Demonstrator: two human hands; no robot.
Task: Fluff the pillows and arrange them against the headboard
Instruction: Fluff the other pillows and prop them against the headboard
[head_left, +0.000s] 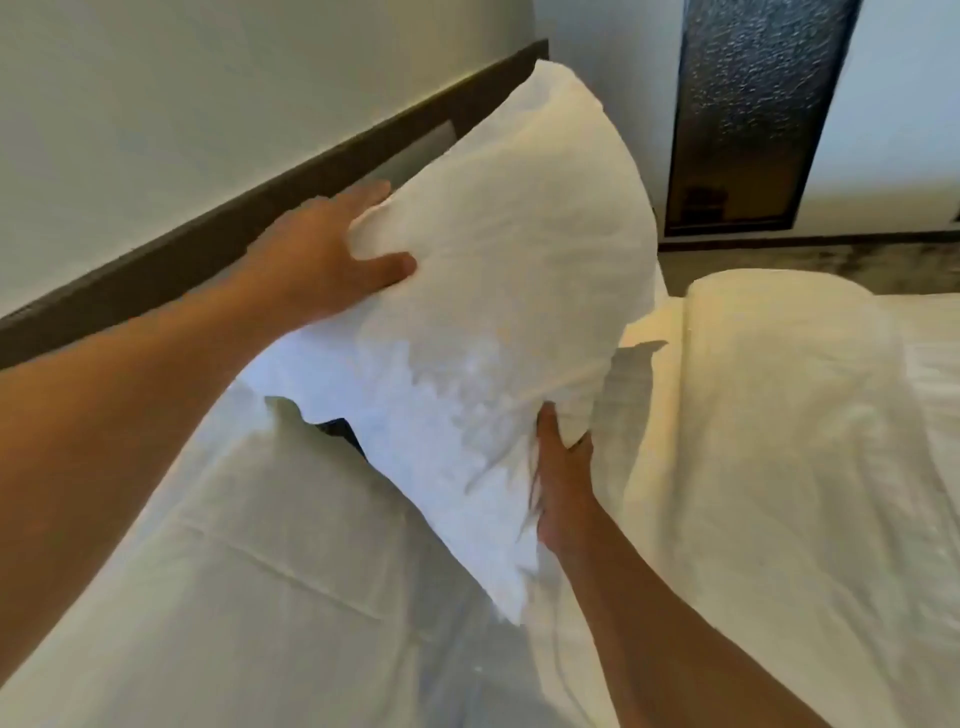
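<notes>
Bed (779, 493) below dark headboard (208, 249). White pillow (493, 286) held aloft between both: left hand (322, 254) spread, pressing side; right hand (563, 483) pinching lower edge. Risk: loose pinch slips, pillow drops onto second pillow (234, 571).

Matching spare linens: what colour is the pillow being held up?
White, plain with no pattern; the pillow shows clearly in the head view.
</notes>
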